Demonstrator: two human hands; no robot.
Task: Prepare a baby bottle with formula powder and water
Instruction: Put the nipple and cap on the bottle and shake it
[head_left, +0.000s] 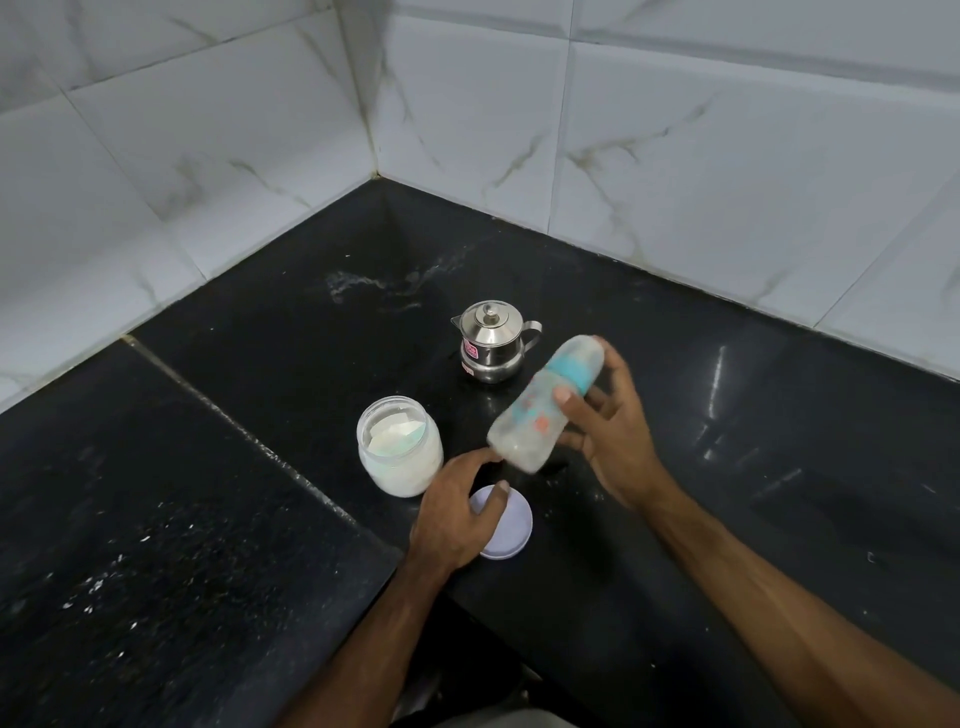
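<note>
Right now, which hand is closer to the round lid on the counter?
Left. The left hand rests over the white lid, touching it. The right hand is up and away, holding the baby bottle.

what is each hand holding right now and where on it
The right hand grips the baby bottle, tilted and motion-blurred, around its middle. The left hand holds nothing; it hovers over the jar lid.

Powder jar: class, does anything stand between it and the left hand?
Nothing visible does. The left hand hovers above the loose lid, just right of the open powder jar. The right hand holds the bottle.
</note>
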